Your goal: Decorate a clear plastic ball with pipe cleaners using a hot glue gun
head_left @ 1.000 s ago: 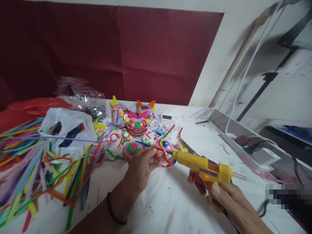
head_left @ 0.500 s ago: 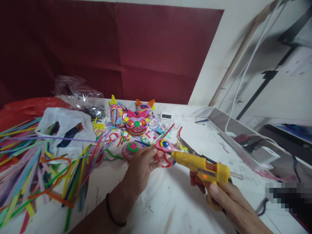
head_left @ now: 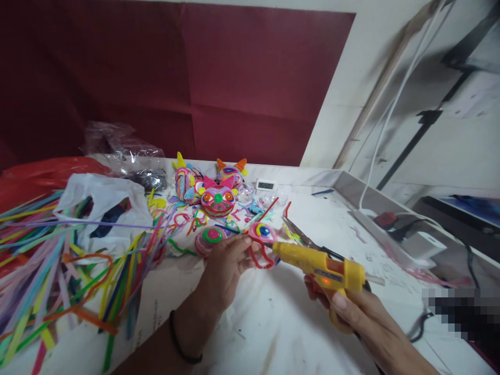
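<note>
My left hand pinches a small pipe-cleaner piece, a pink coil with a blue and yellow eye and a red loop hanging below. My right hand grips a yellow hot glue gun with its red light on. The gun's nozzle touches the right side of the piece. Both hands hover just above the white table.
Several finished colourful pipe-cleaner masks lie behind the hands, with scissors beside the gun. A big heap of loose pipe cleaners and a white plastic bag fill the left. A power strip and cables sit at right.
Both hands, the piece and the glue gun have barely shifted, drifting slightly left in the view. The nozzle stays at the piece.
</note>
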`<state>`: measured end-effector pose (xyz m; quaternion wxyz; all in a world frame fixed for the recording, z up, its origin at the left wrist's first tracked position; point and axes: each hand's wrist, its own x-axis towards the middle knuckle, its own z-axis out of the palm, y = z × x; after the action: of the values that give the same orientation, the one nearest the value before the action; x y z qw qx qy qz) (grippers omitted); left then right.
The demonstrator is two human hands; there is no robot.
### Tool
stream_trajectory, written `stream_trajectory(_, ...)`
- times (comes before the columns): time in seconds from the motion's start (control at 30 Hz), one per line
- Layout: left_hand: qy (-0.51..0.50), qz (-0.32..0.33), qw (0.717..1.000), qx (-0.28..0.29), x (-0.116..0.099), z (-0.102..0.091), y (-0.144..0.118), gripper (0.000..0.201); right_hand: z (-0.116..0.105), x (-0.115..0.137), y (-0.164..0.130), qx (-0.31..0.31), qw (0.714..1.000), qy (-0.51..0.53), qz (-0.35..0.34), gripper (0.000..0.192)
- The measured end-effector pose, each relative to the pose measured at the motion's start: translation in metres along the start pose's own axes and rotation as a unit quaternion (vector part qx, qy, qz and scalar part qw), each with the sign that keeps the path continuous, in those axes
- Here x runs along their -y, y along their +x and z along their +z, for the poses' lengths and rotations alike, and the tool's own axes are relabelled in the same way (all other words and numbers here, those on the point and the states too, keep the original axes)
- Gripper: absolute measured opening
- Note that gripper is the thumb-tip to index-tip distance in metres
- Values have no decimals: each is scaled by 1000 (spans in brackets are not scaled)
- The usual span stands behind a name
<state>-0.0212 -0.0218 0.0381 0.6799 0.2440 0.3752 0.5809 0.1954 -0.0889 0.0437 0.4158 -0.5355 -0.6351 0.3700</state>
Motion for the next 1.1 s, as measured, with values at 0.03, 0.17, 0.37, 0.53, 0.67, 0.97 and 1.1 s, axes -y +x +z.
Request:
stream_trajectory(0.03,0,0,1000,-2,0,0,0,17,-1,-1,1,6,1000,-7,-2,40)
stream_trajectory(0.17,-1,2,1000,-6,-1,2,1,16,-3,-7,3,32,999,-31,-11,44)
stream_trajectory(0.37,-6,-4,1000,-9,-2,3,0,17,-5,-4,0,13,999,-29,-9,45)
stream_trajectory(0.53,-14,-4,1000,-14,-3,3,-1,17,-6,-2,1,11,1000,-26,-11,44)
stream_trajectory(0.67,-14,-6,1000,-17,-4,4,-1,18,-2,1,-1,-5,1000,-16,-5,46)
stream_trajectory(0.97,-2,-5,1000,-9,-4,4,-3,15,-6,-2,1,16,1000,-19,-11,42)
stream_trajectory(1.1,11,-9,1000,-5,-3,3,-3,15,-9,-11,3,31,999,-20,-17,44)
